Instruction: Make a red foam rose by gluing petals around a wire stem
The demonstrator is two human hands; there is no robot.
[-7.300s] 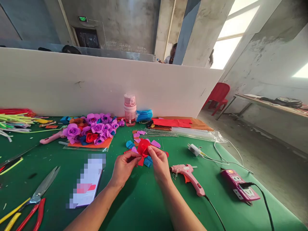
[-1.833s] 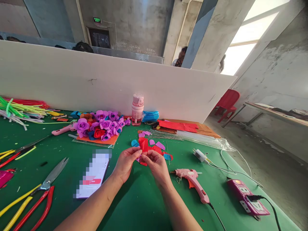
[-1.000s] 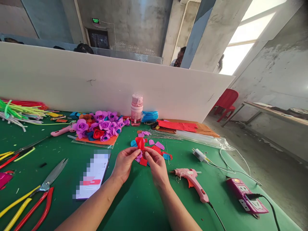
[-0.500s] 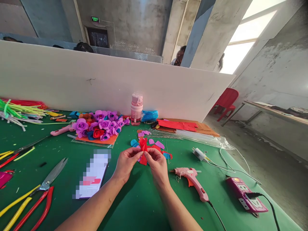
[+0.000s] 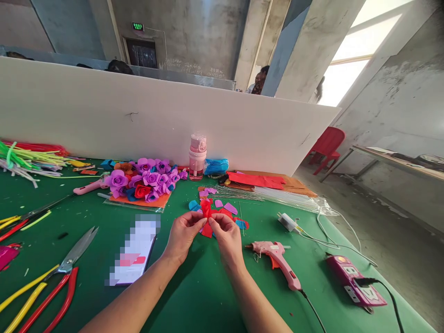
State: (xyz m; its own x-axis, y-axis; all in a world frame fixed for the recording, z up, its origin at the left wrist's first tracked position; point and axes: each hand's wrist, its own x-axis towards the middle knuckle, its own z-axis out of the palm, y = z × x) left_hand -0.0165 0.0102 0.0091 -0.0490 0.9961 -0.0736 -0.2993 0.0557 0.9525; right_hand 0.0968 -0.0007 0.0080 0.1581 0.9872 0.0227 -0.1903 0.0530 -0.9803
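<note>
Left hand (image 5: 183, 235) and right hand (image 5: 226, 235) are close together over the middle of the green tabletop (image 5: 208, 300). Each grip is pinched on one curled red piece (image 5: 206, 208), held between them, near loose coloured pieces (image 5: 231, 209). Pink glue gun (image 5: 276, 258) lies to the right. Phone (image 5: 133, 259) and scissors (image 5: 72, 260) lie left. Purple flowers (image 5: 151, 178) are heaped far left; pink bottle (image 5: 197, 159) stands upright beyond the hands.
</note>
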